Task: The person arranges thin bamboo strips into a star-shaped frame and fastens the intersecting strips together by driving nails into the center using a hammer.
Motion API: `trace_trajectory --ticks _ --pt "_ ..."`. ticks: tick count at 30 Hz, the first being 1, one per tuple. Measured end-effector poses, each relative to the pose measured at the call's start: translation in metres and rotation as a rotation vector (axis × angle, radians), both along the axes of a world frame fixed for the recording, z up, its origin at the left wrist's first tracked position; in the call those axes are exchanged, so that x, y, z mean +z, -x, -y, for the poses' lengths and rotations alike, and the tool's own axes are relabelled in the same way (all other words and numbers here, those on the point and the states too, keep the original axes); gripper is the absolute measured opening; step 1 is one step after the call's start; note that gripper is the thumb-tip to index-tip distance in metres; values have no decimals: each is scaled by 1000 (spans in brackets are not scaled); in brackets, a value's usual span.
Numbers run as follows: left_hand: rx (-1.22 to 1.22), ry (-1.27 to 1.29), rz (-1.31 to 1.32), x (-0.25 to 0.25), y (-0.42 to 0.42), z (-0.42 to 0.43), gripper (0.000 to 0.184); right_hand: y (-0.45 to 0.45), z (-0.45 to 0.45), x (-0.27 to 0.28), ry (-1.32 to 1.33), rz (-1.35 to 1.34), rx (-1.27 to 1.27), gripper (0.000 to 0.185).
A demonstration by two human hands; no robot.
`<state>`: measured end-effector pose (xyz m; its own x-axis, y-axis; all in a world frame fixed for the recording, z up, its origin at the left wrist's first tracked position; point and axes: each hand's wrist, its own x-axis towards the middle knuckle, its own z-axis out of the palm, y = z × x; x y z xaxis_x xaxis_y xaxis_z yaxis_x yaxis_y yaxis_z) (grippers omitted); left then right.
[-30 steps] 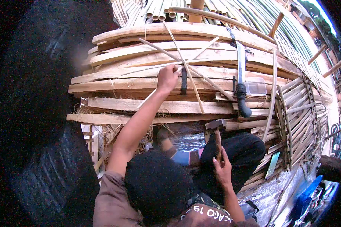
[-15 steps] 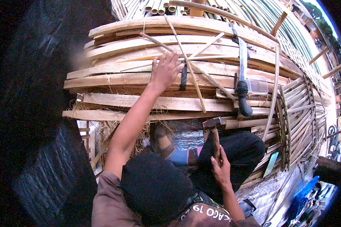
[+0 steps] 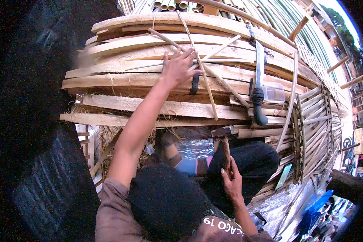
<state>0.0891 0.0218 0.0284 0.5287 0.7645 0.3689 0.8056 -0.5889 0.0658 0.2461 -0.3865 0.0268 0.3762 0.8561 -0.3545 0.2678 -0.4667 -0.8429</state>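
Observation:
My left hand [image 3: 178,68], fingers spread, reaches over the crossed thin sticks [image 3: 207,89] on the sawn wooden planks [image 3: 145,85]. Its fingertips are beside the crossing; whether they touch a stick I cannot tell. In my right hand [image 3: 232,183], the wooden handle of a hammer [image 3: 226,151] is gripped, head upward, near my right knee. A large knife [image 3: 259,66] with a black-wrapped handle lies across the planks, to the right of the sticks. Close to its handle is a clear plastic box [image 3: 273,92].
Bamboo poles [image 3: 266,16] are stacked beyond the planks. A woven slatted panel [image 3: 316,121] stands at the right, with a phone-like flat object [image 3: 283,176] below it. Black sheeting [image 3: 48,121] covers the left side. A black strap [image 3: 195,83] crosses the planks.
My left hand has let go of the thin stick it pinched, and its fingers have spread. The hammer has shifted slightly left in my right hand. The view has moved a little.

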Motion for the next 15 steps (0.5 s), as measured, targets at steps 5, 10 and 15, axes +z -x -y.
trace_trajectory --ticks 5,10,15 --pt "23 109 -34 9 3 -6 84 -4 -35 21 -241 236 129 63" --pt "-49 174 -45 14 8 -23 89 -12 -147 68 -494 523 233 63" --pt "-160 -66 20 -6 19 -46 89 -7 -217 93 -463 590 280 63"
